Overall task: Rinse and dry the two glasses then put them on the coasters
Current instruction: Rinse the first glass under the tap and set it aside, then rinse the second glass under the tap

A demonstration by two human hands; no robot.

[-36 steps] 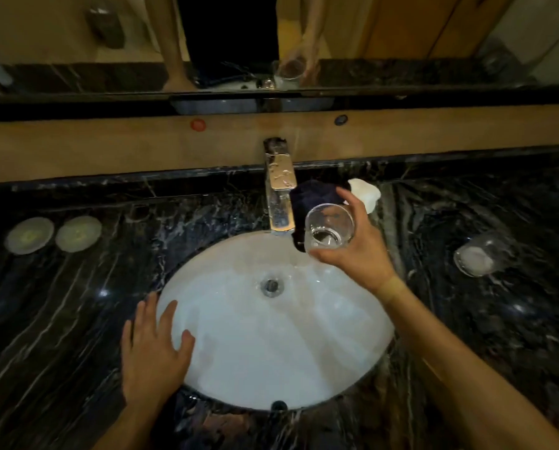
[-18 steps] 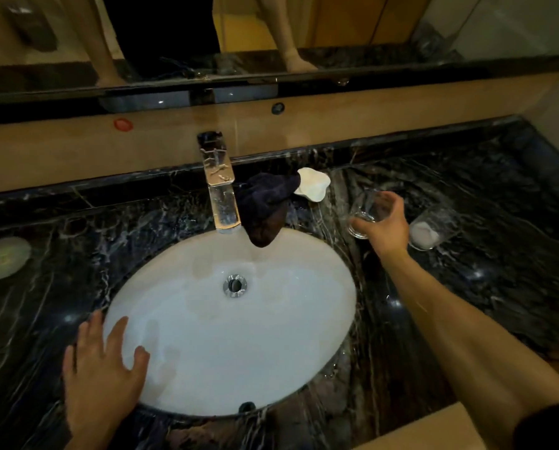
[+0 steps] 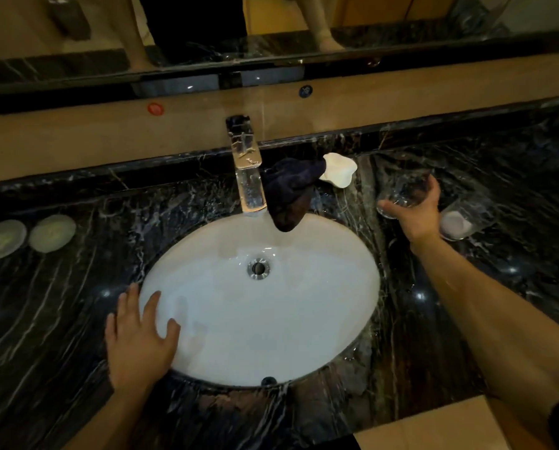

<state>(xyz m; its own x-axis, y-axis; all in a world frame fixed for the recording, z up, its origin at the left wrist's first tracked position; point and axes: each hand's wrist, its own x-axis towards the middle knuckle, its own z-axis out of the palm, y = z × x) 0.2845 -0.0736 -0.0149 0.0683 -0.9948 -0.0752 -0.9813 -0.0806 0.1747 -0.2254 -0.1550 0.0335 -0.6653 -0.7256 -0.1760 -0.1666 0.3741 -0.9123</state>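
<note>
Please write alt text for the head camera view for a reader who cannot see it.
At a dark marble counter, the right hand holds a clear glass right of a white sink, beside a second glass. The left hand rests on the sink's rim. Two coasters lie far left; a dark cloth hangs by the tap.

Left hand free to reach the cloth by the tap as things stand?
Probably yes. The left hand lies flat and empty on the sink rim; the cloth hangs uncovered beside the tap, with only open basin between. The right hand holds a glass.

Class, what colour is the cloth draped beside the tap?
Dark navy cloth, clearest in the head view.
</note>
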